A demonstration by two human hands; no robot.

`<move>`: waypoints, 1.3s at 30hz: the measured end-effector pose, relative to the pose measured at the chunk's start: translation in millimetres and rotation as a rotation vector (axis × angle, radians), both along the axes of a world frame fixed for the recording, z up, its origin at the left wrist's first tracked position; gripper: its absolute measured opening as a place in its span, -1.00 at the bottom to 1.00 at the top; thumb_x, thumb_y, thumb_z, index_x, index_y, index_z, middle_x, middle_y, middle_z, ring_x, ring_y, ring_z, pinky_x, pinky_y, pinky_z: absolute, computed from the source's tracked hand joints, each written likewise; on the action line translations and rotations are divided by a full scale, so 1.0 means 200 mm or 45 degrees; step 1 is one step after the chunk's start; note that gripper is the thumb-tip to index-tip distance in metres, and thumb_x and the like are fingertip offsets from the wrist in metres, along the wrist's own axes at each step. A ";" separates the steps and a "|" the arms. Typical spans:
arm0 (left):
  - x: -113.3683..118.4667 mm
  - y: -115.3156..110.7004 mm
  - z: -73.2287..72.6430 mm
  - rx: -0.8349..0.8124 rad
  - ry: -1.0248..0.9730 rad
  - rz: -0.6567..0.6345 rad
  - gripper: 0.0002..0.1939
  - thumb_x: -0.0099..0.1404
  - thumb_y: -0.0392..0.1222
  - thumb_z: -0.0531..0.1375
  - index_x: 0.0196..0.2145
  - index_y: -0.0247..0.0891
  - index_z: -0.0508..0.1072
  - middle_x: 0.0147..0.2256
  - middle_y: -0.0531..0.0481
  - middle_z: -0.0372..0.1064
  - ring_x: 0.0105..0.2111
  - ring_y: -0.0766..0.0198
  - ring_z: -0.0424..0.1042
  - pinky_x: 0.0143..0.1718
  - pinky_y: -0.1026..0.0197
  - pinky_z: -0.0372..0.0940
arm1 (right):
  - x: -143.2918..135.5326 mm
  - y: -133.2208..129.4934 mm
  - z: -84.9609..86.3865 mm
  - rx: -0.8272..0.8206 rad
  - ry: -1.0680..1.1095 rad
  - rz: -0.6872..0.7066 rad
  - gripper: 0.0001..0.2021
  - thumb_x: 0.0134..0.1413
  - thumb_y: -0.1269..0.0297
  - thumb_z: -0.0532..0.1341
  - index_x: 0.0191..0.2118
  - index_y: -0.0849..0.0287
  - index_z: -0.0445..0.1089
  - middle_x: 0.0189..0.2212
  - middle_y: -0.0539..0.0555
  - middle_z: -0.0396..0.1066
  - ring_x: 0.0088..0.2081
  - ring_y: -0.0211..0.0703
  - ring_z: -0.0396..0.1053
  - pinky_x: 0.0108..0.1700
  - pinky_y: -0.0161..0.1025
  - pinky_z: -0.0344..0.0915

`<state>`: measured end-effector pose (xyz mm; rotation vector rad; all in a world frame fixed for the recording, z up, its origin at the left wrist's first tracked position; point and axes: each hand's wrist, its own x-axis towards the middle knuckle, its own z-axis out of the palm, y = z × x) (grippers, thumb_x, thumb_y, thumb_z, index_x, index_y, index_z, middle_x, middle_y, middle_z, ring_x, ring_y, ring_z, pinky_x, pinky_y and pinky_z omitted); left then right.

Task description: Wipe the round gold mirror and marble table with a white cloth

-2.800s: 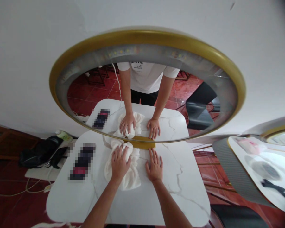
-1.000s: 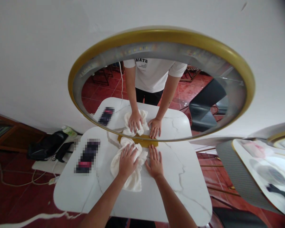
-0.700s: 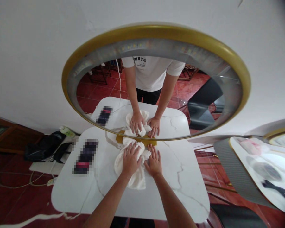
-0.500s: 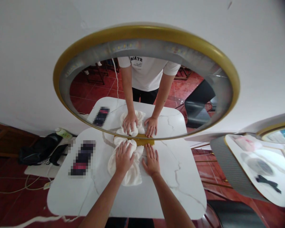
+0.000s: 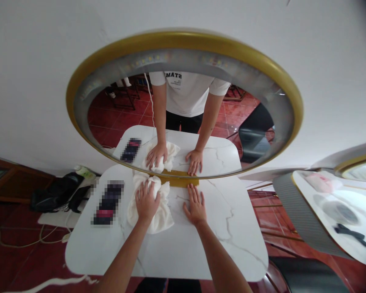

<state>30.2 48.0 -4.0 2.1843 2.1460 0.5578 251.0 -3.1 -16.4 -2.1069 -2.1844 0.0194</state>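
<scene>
My left hand (image 5: 147, 201) presses on a bunched white cloth (image 5: 163, 213), its fingers curved over the folds. The cloth lies crumpled on the white marble-patterned table (image 5: 177, 256), left of the middle. My right hand (image 5: 195, 205) rests palm down on the tabletop with its fingers stretched out, holding nothing. Its fingertips touch or nearly touch the front edge of the gold base (image 5: 183, 182) under the mirror. The oval mirror (image 5: 183, 126) with a gold frame stands at the table's back and reflects both hands and the cloth.
A pixelated dark item (image 5: 108, 202) lies on the table's left side. To the left stand a black bag (image 5: 53, 193) and a bottle (image 5: 83, 171). A second table (image 5: 350, 244) at right carries a black strap-like item (image 5: 352, 235). A black chair (image 5: 306, 274) is at lower right.
My left hand has slid to the left across the table, and the white cloth has moved with it, baring more of the gold base. My right hand has stayed in about the same place.
</scene>
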 end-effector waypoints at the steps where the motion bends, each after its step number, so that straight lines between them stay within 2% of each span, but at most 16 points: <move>1: 0.01 0.00 0.00 -0.004 0.008 0.004 -0.48 0.28 -0.08 0.05 0.18 -0.21 0.22 0.23 -0.17 0.07 0.26 -0.06 -0.08 0.20 -0.14 -0.09 | 0.00 0.00 0.00 0.002 -0.001 0.002 -0.27 0.13 0.24 -0.02 0.34 0.19 -0.42 0.34 0.07 -0.31 0.34 -0.10 -0.38 0.31 0.04 -0.32; 6: 0.10 -0.03 0.00 -0.015 0.005 -0.054 -0.48 0.27 -0.10 0.07 0.18 -0.18 0.22 0.24 -0.14 0.06 0.27 -0.05 -0.10 0.19 -0.13 -0.07 | 0.00 0.00 0.01 0.008 -0.001 0.007 -0.26 0.13 0.24 -0.02 0.34 0.19 -0.41 0.35 0.08 -0.32 0.34 -0.08 -0.37 0.31 0.04 -0.33; 14: 0.32 -0.10 0.03 -0.029 -0.080 -0.192 -0.47 0.24 -0.11 0.10 0.17 -0.17 0.23 0.24 -0.12 0.05 0.28 -0.06 -0.11 0.19 -0.16 -0.04 | 0.00 0.00 -0.01 0.032 0.013 0.031 -0.25 0.11 0.23 0.00 0.34 0.21 -0.37 0.34 0.09 -0.31 0.34 -0.05 -0.36 0.30 0.06 -0.32; 19: 0.36 -0.12 0.04 -0.054 -0.096 -0.267 -0.46 0.21 -0.10 0.13 0.16 -0.14 0.25 0.25 -0.09 0.04 0.27 -0.05 -0.09 0.20 -0.13 -0.04 | 0.02 0.00 -0.04 -0.010 0.030 0.064 -0.23 0.08 0.16 0.04 0.34 0.27 -0.28 0.35 0.11 -0.36 0.34 -0.03 -0.38 0.30 0.06 -0.30; 25: 0.25 -0.09 0.04 -0.025 -0.022 -0.262 -0.45 0.23 -0.08 0.11 0.18 -0.15 0.22 0.24 -0.11 0.06 0.26 -0.04 -0.08 0.21 -0.14 -0.07 | 0.01 0.00 -0.01 -0.005 0.009 0.031 -0.28 0.13 0.22 -0.02 0.34 0.20 -0.35 0.35 0.07 -0.34 0.34 -0.09 -0.37 0.30 0.04 -0.32; 29: 0.12 -0.03 0.03 0.006 0.038 -0.171 -0.45 0.24 -0.10 0.09 0.18 -0.18 0.21 0.23 -0.14 0.08 0.26 -0.06 -0.06 0.20 -0.15 -0.07 | 0.00 0.00 0.01 0.013 0.003 0.013 -0.26 0.12 0.27 -0.03 0.34 0.17 -0.43 0.35 0.05 -0.32 0.34 -0.11 -0.36 0.31 0.02 -0.31; 35: -0.11 0.09 0.02 0.006 0.080 -0.152 -0.49 0.25 -0.08 0.07 0.15 -0.17 0.26 0.21 -0.13 0.12 0.24 -0.04 -0.01 0.19 -0.12 -0.08 | 0.00 0.00 0.01 0.004 0.010 0.006 -0.26 0.13 0.28 -0.03 0.34 0.18 -0.45 0.35 0.06 -0.32 0.34 -0.12 -0.35 0.31 0.03 -0.30; 39: -0.21 0.15 0.02 0.013 0.081 -0.129 -0.49 0.25 -0.09 0.06 0.16 -0.19 0.26 0.19 -0.16 0.15 0.22 -0.04 0.04 0.17 -0.09 -0.05 | 0.00 0.00 0.01 0.006 0.010 0.005 -0.27 0.13 0.27 -0.03 0.34 0.18 -0.44 0.35 0.06 -0.31 0.34 -0.11 -0.35 0.31 0.03 -0.31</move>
